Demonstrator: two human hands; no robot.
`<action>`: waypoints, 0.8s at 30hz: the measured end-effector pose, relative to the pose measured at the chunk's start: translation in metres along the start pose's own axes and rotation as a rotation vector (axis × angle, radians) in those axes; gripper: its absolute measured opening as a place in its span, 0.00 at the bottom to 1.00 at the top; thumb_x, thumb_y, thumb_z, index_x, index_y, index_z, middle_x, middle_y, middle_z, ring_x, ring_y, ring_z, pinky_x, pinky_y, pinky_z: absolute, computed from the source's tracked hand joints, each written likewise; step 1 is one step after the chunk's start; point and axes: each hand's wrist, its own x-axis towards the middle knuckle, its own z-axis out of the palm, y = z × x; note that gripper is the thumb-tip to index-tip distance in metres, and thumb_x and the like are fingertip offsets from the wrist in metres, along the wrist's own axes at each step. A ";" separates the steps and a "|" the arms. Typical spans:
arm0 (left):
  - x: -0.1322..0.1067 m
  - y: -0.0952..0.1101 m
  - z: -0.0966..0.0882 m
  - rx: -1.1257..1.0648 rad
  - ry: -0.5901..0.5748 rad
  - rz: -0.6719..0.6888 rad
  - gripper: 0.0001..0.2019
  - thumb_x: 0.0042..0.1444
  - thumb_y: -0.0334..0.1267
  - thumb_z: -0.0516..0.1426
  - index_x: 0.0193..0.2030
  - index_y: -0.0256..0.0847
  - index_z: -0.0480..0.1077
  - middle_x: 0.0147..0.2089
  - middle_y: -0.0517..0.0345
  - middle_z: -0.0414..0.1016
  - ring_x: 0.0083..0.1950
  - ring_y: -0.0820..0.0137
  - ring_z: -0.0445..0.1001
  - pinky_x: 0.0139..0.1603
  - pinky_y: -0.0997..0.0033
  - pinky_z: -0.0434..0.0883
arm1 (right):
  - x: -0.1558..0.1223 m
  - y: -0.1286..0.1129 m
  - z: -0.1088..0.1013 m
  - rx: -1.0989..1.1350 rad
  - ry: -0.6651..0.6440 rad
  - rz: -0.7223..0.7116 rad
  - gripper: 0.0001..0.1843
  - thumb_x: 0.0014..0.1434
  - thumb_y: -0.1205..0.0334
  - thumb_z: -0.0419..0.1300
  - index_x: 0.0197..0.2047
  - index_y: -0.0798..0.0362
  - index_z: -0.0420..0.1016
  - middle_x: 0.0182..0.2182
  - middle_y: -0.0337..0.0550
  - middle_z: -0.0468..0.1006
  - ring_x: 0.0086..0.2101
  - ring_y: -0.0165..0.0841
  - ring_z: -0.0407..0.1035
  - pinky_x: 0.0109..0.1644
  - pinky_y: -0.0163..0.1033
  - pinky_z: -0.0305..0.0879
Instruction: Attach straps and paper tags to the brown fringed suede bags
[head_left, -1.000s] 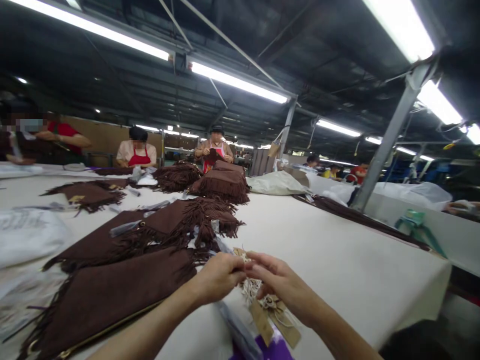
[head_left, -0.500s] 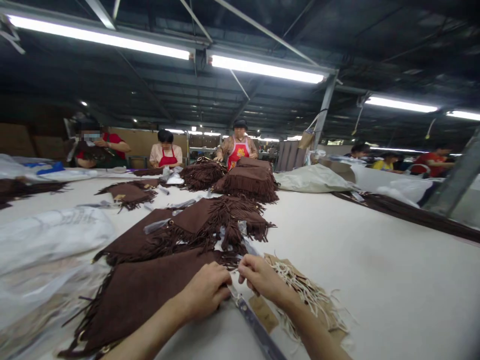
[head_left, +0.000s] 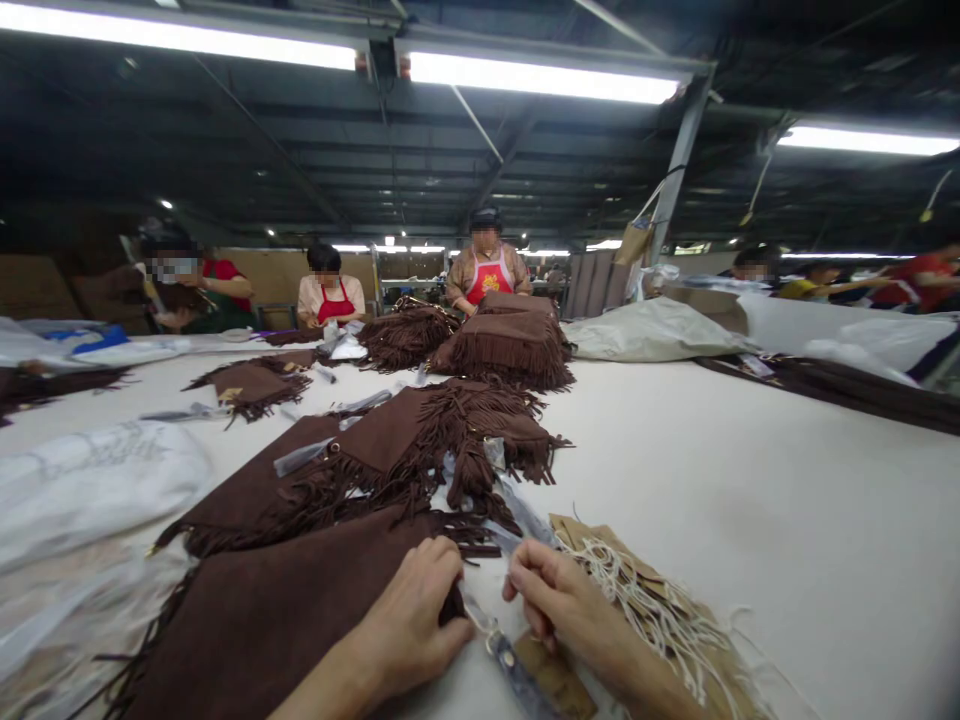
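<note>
My left hand (head_left: 420, 612) rests at the right edge of a dark brown fringed bag (head_left: 277, 610), fingers curled over a dark part of it, thumb low. Beside it, my right hand (head_left: 559, 603) is closed, thumb against bent fingers; whatever is in the pinch is too small to make out. Between my hands lies a plastic-wrapped dark strap (head_left: 517, 668) with a metal fitting, its upper end reaching toward my left fingers. A brown paper tag (head_left: 556, 678) lies by the strap, below my right hand. Past my right hand is a pile of brown tags with white strings (head_left: 645, 590).
More fringed bags (head_left: 390, 430) lie ahead, with a tall stack (head_left: 502, 345) behind them. White plastic bags (head_left: 97, 480) cover the left side of the white table (head_left: 787, 500). Several co-workers, one in a red apron (head_left: 489, 280), are across the table and farther off.
The view has tilted down and come closer. My left hand has turned flatter, its thumb now apart from the fingers. My right hand remains closed, slightly farther from the left.
</note>
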 end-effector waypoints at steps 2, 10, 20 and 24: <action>0.000 0.000 0.003 0.012 0.019 -0.008 0.09 0.47 0.27 0.56 0.37 0.39 0.65 0.45 0.54 0.69 0.47 0.64 0.63 0.51 0.64 0.60 | -0.002 0.000 0.006 -0.015 -0.045 0.040 0.20 0.56 0.41 0.53 0.32 0.51 0.64 0.14 0.27 0.64 0.14 0.22 0.54 0.18 0.28 0.49; 0.002 0.000 0.005 -0.219 0.064 0.079 0.11 0.48 0.21 0.54 0.30 0.41 0.70 0.39 0.60 0.73 0.45 0.68 0.67 0.49 0.68 0.60 | -0.006 0.001 0.024 -0.041 -0.218 0.105 0.10 0.51 0.53 0.55 0.31 0.50 0.64 0.11 0.26 0.60 0.12 0.23 0.51 0.14 0.28 0.43; -0.006 0.008 -0.005 -0.181 0.131 0.368 0.17 0.50 0.18 0.51 0.28 0.43 0.76 0.33 0.58 0.68 0.39 0.70 0.67 0.40 0.71 0.62 | -0.006 -0.008 0.010 0.141 -0.034 0.074 0.17 0.55 0.46 0.57 0.27 0.51 0.63 0.15 0.24 0.53 0.16 0.21 0.44 0.18 0.29 0.41; -0.012 0.003 0.000 0.006 0.356 0.544 0.15 0.64 0.33 0.50 0.31 0.44 0.74 0.29 0.57 0.66 0.33 0.70 0.65 0.33 0.73 0.61 | -0.001 0.001 0.019 0.165 0.005 0.073 0.13 0.54 0.51 0.57 0.27 0.52 0.65 0.17 0.28 0.60 0.15 0.21 0.46 0.19 0.30 0.41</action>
